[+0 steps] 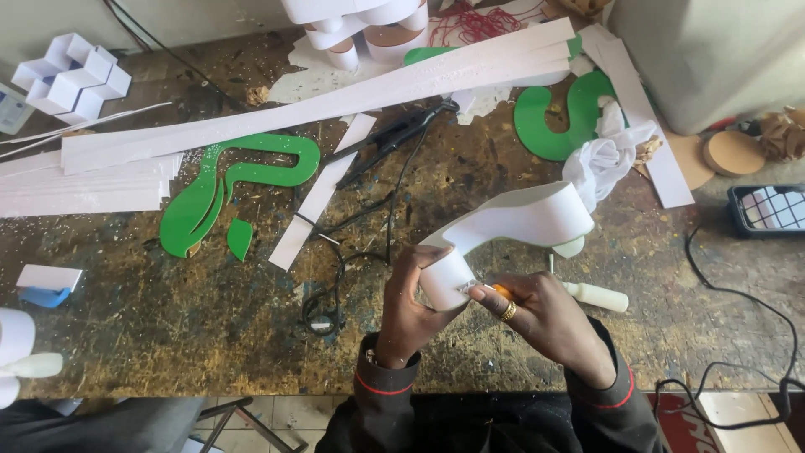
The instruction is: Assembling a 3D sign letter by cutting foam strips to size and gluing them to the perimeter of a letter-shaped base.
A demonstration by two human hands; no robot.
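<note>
On the worn tabletop (210,319), a green cut-out shape (220,189) lies at left. Near centre, the left hand (415,306) wraps its grip closed around the lower end of a curved white plastic strip (511,225), held just above the surface. The right hand (545,319) pinches a small orange-handled tool (500,291) against the strip.
</note>
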